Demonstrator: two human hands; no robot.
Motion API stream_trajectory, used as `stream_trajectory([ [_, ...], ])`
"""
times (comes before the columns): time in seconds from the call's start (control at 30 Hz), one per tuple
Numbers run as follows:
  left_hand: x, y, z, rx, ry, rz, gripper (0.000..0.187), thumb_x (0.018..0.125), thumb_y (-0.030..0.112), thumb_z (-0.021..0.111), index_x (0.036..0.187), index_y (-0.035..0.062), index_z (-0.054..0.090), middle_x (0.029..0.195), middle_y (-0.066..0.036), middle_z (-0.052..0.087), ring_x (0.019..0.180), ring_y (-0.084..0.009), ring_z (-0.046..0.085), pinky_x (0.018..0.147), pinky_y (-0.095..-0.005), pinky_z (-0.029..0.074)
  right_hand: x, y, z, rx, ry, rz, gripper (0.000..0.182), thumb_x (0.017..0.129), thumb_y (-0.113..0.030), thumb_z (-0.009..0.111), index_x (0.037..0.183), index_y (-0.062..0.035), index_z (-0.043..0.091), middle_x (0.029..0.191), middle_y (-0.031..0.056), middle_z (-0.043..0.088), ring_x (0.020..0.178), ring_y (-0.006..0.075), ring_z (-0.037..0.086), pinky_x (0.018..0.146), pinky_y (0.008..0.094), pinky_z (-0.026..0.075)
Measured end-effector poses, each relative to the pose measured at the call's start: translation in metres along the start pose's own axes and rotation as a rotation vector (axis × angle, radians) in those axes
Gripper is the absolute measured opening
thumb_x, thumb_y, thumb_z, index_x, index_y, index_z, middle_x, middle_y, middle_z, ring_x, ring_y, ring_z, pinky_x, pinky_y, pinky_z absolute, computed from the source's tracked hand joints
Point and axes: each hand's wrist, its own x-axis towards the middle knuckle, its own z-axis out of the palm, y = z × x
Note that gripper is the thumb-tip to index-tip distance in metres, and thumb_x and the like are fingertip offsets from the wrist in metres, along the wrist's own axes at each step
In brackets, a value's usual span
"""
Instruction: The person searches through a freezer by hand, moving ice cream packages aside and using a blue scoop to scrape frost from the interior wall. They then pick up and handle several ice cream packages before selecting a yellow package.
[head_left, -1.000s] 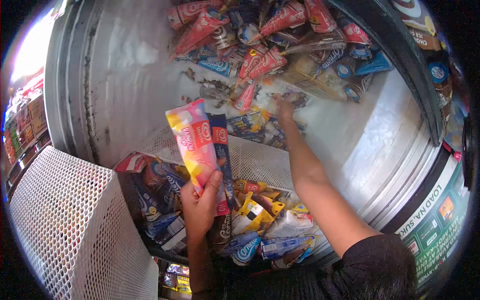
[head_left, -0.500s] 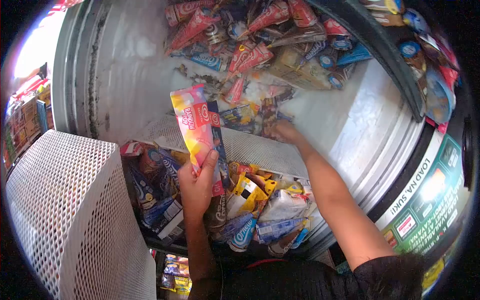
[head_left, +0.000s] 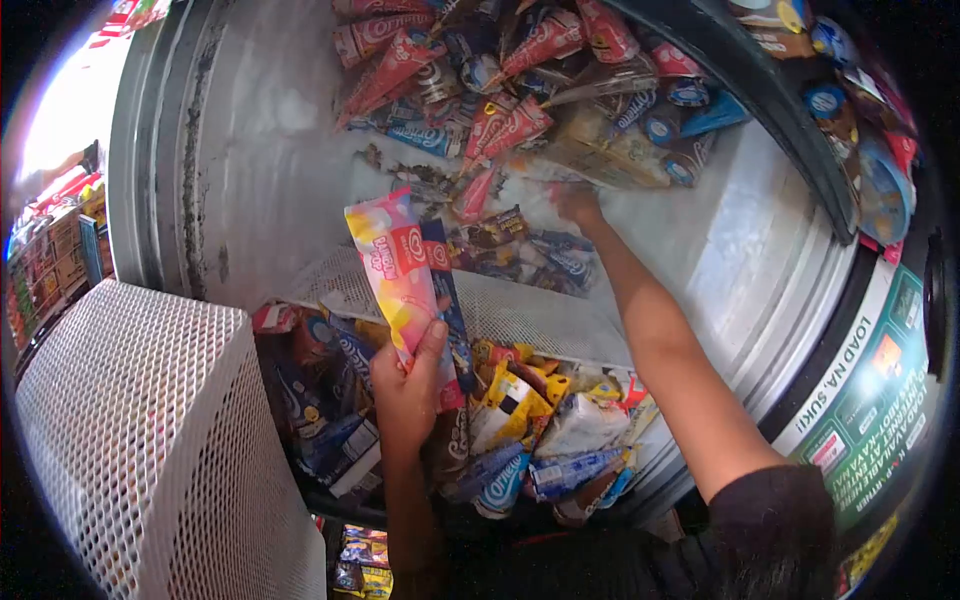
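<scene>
My left hand is closed round upright ice cream packs in the head view. In front is a pink and yellow Rainbow Pop ice cream pack, with a dark blue pack behind it. Deeper in the frosty freezer, my right hand reaches down with its fingers curled and partly hidden. Whatever they hold is too small and blurred to make out. Close by lie a red cone pack, a brown pack and blue cone packs.
A white mesh basket of mixed ice creams, including a yellow pack, sits nearest me. Another white mesh basket stands at the left. Cone packs and a brown carton are piled at the far end, beside the black freezer rim.
My right hand has moved farther into the freezer, off the dark packs. Those packs now lie spread out, with blue cones showing. The left hand still holds its packs, slightly lower in view.
</scene>
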Motion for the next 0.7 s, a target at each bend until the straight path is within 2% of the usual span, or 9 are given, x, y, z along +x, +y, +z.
stream_trajectory([
  [0.07,0.001,0.001,-0.001,0.017,-0.002,-0.116,0.031,0.09,0.017,0.057,0.112,-0.0036,0.06,0.099,-0.004,0.062,0.085,-0.0082,0.052,0.077,-0.024,0.041,0.026,0.007,0.04,1.104,0.286,0.385,0.017,0.07,-0.016,0.06,0.079,-0.003,0.067,0.078,0.0119,0.066,0.071,0.0272,0.063,0.068,0.0407,0.049],
  [0.1,0.0,0.003,-0.001,0.04,-0.008,-0.147,0.031,0.09,0.016,0.057,0.113,-0.0037,0.059,0.099,-0.004,0.062,0.085,-0.008,0.052,0.077,-0.024,0.041,0.037,0.004,0.061,1.11,0.275,0.38,0.017,0.07,-0.016,0.06,0.079,-0.003,0.067,0.078,0.0119,0.066,0.071,0.0272,0.063,0.068,0.0407,0.049],
  [0.17,0.003,0.002,0.001,-0.01,0.013,-0.153,0.03,0.09,0.015,0.057,0.113,-0.004,0.059,0.1,-0.004,0.062,0.084,-0.0081,0.051,0.077,-0.0239,0.041,0.04,-0.009,0.089,0.123,0.879,0.137,0.031,0.068,-0.015,0.063,0.096,-0.0022,0.063,0.089,0.012,0.065,0.08,0.024,0.062,0.072,0.0378,0.048],
  [0.2,0.001,0.002,0.003,-0.067,0.018,-0.153,0.03,0.089,0.014,0.057,0.113,-0.0043,0.058,0.1,-0.004,0.062,0.084,-0.0082,0.051,0.076,-0.0239,0.041,0.034,-0.006,0.098,0.119,0.86,0.145,0.031,0.068,-0.015,0.063,0.096,-0.0022,0.063,0.089,0.012,0.065,0.08,0.024,0.062,0.072,0.0378,0.048],
  [0.3,-0.001,0.003,0.003,-0.011,0.021,-0.122,0.029,0.088,0.011,0.058,0.112,-0.0047,0.058,0.105,-0.008,0.062,0.091,-0.011,0.053,0.082,-0.0255,0.041,0.016,-0.025,0.026,1.225,0.461,0.513,0.046,0.066,-0.015,0.066,0.109,-0.002,0.056,0.099,0.011,0.061,0.09,0.0245,0.059,0.085,0.0377,0.046],
  [0.4,-0.007,0.0,0.007,0.017,0.063,-0.168,0.028,0.089,0.01,0.057,0.112,-0.0049,0.058,0.109,-0.011,0.062,0.099,-0.0138,0.054,0.089,-0.0269,0.039,-0.007,-0.022,0.02,0.939,0.206,0.405,0.043,0.069,-0.014,0.067,0.108,-0.001,0.055,0.095,0.01,0.06,0.088,0.0248,0.058,0.087,0.0344,0.045],
  [0.5,-0.001,0.011,0.01,0.008,0.067,-0.12,0.027,0.089,0.011,0.057,0.11,-0.0053,0.059,0.107,-0.008,0.061,0.084,-0.0094,0.051,0.077,-0.0236,0.04,0.019,-0.031,0.057,1.142,0.444,0.512,0.039,0.073,-0.022,0.067,0.103,0.0008,0.056,0.093,0.0097,0.06,0.083,0.0212,0.058,0.08,0.034,0.048],
  [0.57,0.0,0.007,0.008,0.009,0.057,-0.109,0.027,0.089,0.012,0.057,0.11,-0.0051,0.059,0.105,-0.006,0.061,0.08,-0.0076,0.049,0.073,-0.0221,0.039,0.023,-0.015,0.058,1.8,0.251,0.517,0.035,0.078,-0.023,0.064,0.102,0.0017,0.056,0.089,0.0088,0.061,0.081,0.0195,0.058,0.074,0.0351,0.049],
  [0.7,0.004,0.002,0.008,-0.003,0.044,-0.147,0.029,0.089,0.013,0.057,0.112,-0.0044,0.059,0.097,-0.002,0.06,0.074,-0.0047,0.046,0.066,-0.0197,0.038,-0.002,-0.024,0.075,1.526,0.282,0.609,0.026,0.08,-0.017,0.06,0.098,0.0011,0.058,0.088,0.012,0.062,0.083,0.0245,0.06,0.075,0.0393,0.049],
])
